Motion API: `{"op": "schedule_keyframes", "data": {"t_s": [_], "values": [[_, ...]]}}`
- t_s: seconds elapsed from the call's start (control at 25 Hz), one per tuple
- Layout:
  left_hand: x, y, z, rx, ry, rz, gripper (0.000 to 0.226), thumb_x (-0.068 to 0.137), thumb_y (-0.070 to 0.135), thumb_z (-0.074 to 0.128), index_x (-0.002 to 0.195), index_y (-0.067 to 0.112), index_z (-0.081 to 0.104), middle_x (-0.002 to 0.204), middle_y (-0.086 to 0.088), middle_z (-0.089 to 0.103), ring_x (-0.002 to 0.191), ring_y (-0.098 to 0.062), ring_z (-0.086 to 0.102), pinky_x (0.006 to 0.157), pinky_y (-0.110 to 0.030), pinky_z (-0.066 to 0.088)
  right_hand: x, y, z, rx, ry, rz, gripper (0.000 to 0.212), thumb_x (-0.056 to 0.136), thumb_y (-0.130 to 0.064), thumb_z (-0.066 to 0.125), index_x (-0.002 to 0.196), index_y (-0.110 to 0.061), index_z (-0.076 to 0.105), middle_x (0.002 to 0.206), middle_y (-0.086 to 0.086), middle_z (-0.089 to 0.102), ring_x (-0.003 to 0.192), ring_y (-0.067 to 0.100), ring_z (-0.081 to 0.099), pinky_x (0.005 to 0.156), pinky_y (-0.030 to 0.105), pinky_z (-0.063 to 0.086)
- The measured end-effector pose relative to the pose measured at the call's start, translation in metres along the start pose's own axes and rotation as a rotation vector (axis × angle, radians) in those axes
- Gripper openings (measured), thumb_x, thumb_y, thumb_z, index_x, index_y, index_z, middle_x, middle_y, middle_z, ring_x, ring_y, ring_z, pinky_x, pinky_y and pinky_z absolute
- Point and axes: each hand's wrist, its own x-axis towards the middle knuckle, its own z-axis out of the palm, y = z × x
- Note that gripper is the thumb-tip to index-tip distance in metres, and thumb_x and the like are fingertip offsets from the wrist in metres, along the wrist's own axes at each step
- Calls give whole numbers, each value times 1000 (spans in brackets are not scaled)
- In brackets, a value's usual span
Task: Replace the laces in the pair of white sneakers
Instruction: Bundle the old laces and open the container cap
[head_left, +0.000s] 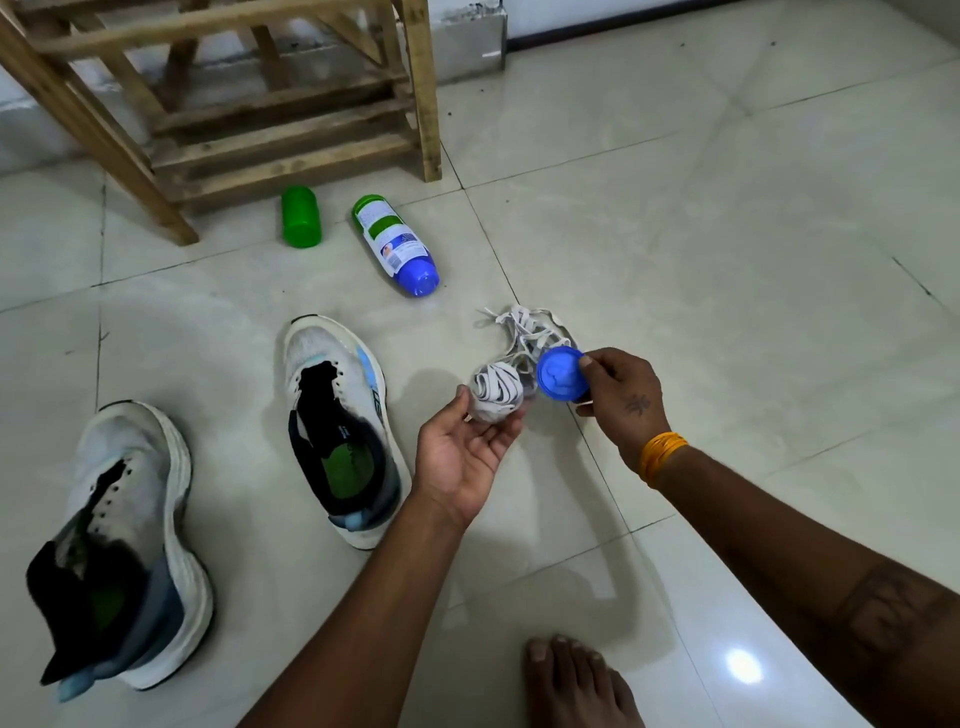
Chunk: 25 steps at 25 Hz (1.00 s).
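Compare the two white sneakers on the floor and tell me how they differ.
The near sneaker lies closest to the camera at the far left, tipped with its heel collar raised; the far sneaker sits flat beside the left hand. The near sneaker's upper looks greyer, while the far sneaker's toe looks whiter. Both are unlaced, with empty eyelets, white soles, dark linings and green insoles.

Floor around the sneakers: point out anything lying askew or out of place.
The bottle lies on its side on the floor, its green cap apart beside it. A loose tangle of white laces sits on the tiles. Both sneakers have empty eyelets.
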Motion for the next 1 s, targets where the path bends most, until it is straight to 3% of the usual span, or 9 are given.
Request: {"op": "schedule_keyframes", "data": {"t_s": [0.08, 0.2, 0.4, 0.48, 0.56, 0.64, 0.72, 0.84, 1.0], "values": [[1, -7, -11, -5, 44, -24, 38, 98, 27, 53, 120, -1, 63, 123, -30, 68, 108, -42, 67, 87, -38, 60, 3, 17, -13, -197, -51, 16, 19, 96, -24, 61, 85, -19, 75, 77, 3, 71, 77, 31, 70, 75, 47, 61], [3, -17, -18, 28, 103, -40, 32, 105, 24, 45, 113, -1, 64, 106, -24, 74, 103, -43, 68, 84, -41, 61, 0, 30, -28, -526, -180, -76, 16, 94, -21, 63, 89, -18, 78, 81, -2, 72, 84, 24, 67, 75, 31, 49], [6, -16, -25, 62, 152, -82, 37, 104, 28, 48, 124, 0, 62, 124, -26, 68, 110, -43, 67, 91, -46, 57, -8, 34, -33, -823, -140, -264, 24, 91, -34, 69, 107, -16, 75, 101, 5, 69, 98, 27, 63, 78, 33, 48], [9, -16, -28, 116, 161, -81, 38, 102, 32, 50, 126, 6, 62, 129, -22, 67, 115, -38, 66, 87, -41, 53, -11, 16, -25, -721, -125, -401, 37, 88, -43, 75, 115, -18, 72, 108, 1, 67, 95, 19, 63, 80, 31, 50], [9, -17, -28, 131, 149, -67, 37, 101, 32, 52, 127, 9, 63, 121, -17, 70, 104, -31, 67, 80, -36, 51, -18, -12, -13, -504, -232, -497, 40, 83, -48, 80, 114, -23, 73, 106, -8, 67, 87, 8, 65, 78, 24, 51], [8, -18, -26, 132, 122, -27, 35, 101, 25, 52, 132, 11, 62, 108, -12, 72, 92, -24, 68, 85, -36, 52, -25, -28, 1, -434, -361, -597, 39, 81, -46, 83, 111, -24, 74, 101, -11, 67, 81, 6, 65, 75, 21, 52], [8, -18, -28, 168, 87, 20, 35, 102, 15, 49, 135, 14, 62, 95, -9, 73, 90, -22, 69, 96, -40, 52, -29, -28, 13, -480, -429, -666, 32, 82, -40, 83, 108, -23, 75, 94, -9, 66, 78, 8, 64, 72, 28, 55], [8, -17, -31, 261, 39, 84, 40, 103, 5, 46, 141, 13, 58, 101, -11, 75, 97, -25, 68, 102, -43, 51, -29, -17, 23, -545, -433, -659, 26, 82, -37, 80, 104, -24, 75, 87, -5, 66, 78, 13, 63, 71, 40, 55], [7, -13, -36, 433, -11, 179, 53, 87, -10, 58, 134, 13, 59, 113, -14, 75, 103, -25, 70, 97, -39, 56, -26, -14, 26, -530, -446, -599, 20, 88, -26, 74, 108, -24, 77, 91, -2, 72, 77, 15, 65, 77, 38, 53]]}}
